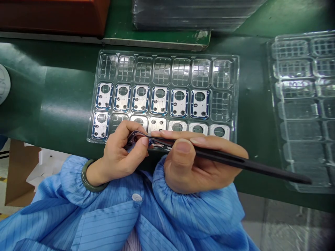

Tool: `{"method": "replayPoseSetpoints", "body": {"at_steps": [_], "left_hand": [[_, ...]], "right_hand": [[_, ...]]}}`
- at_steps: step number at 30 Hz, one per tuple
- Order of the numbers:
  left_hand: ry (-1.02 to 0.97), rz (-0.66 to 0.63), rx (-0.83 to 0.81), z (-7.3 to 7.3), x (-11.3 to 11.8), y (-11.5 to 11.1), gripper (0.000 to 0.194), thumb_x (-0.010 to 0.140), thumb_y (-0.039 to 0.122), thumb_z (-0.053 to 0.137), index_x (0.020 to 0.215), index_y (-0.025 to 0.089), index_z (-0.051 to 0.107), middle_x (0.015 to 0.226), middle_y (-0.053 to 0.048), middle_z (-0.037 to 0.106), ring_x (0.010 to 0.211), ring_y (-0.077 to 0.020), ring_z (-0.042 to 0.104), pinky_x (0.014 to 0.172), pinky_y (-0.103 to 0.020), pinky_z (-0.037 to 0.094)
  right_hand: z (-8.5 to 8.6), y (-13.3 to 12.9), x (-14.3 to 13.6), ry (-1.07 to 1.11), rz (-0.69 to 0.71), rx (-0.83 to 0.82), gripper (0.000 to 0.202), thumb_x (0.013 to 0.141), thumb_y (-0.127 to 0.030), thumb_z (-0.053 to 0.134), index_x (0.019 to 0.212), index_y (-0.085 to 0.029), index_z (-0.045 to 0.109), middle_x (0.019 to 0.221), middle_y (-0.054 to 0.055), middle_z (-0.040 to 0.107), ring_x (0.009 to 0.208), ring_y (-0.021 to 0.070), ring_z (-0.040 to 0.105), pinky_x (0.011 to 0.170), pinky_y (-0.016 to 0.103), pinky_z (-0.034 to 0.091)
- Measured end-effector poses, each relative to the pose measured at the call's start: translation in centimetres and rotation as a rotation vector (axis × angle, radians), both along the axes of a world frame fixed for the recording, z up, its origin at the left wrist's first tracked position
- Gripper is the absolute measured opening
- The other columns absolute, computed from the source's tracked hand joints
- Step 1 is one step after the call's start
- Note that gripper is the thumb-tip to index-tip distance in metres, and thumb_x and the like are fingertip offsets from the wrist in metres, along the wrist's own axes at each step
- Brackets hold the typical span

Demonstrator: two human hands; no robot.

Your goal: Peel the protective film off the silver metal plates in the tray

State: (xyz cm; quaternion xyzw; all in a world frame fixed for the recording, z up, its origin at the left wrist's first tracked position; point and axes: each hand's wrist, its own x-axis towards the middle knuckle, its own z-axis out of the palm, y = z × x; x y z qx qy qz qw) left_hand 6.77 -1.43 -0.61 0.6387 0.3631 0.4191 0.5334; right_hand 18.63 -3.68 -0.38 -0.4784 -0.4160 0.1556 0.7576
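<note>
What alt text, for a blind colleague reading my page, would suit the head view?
A person's left hand holds a small blue-edged plate while the right hand points black tweezers at it. Beneath and beyond them, a clear tray holds metal plates in many pockets; another clear tray lies at the right.

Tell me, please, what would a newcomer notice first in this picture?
Probably the long black tweezers, held in the right hand and slanting toward the lower right, with the other end close to the blue-edged plate in the left hand. Just beyond the hands, the clear tray with its silver plates also draws the eye.
</note>
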Motion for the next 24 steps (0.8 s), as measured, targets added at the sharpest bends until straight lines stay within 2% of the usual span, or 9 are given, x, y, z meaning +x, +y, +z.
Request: {"method": "replayPoseSetpoints", "body": {"at_steps": [3,6,14,19,24], "left_hand": [[0.009,0.000,0.008,-0.04,0.01,0.01,0.008,0.091,0.020,0.056,0.098,0.021,0.052,0.064,0.005,0.061,0.048,-0.0070,0.056,0.047,-0.018,0.046],[0.024,0.003,0.006,-0.08,-0.08,-0.04,0.008,0.091,0.021,0.056,0.097,0.021,0.052,0.065,0.004,0.061,0.049,-0.0076,0.056,0.047,-0.020,0.046],[0.047,0.009,-0.012,-0.26,-0.31,-0.16,0.008,0.090,0.023,0.058,0.096,0.021,0.052,0.069,0.002,0.062,0.051,-0.0084,0.055,0.047,-0.022,0.044],[0.011,-0.003,0.010,-0.06,-0.07,0.00,0.006,0.090,0.022,0.057,0.094,0.021,0.052,0.065,0.003,0.061,0.049,-0.0079,0.055,0.047,-0.021,0.044],[-0.017,-0.021,0.006,-0.14,-0.09,-0.01,0.009,0.091,0.022,0.056,0.098,0.020,0.052,0.066,0.003,0.062,0.050,-0.0082,0.057,0.047,-0.020,0.046]], "right_hand": [[0.06,0.07,-0.07,-0.018,-0.021,-0.016,0.017,0.084,-0.017,0.068,0.098,-0.024,0.060,0.076,-0.004,0.074,0.064,0.0141,0.073,0.054,0.026,0.063],[0.25,0.15,-0.27,0.056,-0.040,-0.046,0.013,0.084,-0.019,0.069,0.094,-0.023,0.060,0.074,-0.004,0.074,0.060,0.0130,0.072,0.051,0.024,0.061],[0.35,0.17,0.15,0.315,0.118,-0.194,0.014,0.085,-0.022,0.069,0.089,-0.023,0.056,0.071,-0.007,0.074,0.057,0.0144,0.072,0.047,0.024,0.061],[0.08,0.23,0.28,0.334,0.144,-0.181,0.013,0.085,-0.020,0.068,0.090,-0.024,0.056,0.071,-0.007,0.074,0.055,0.0148,0.072,0.042,0.021,0.058],[0.32,0.18,0.03,0.320,0.118,-0.155,0.012,0.084,-0.019,0.069,0.090,-0.023,0.058,0.072,-0.006,0.074,0.059,0.0145,0.072,0.049,0.024,0.061]]}}
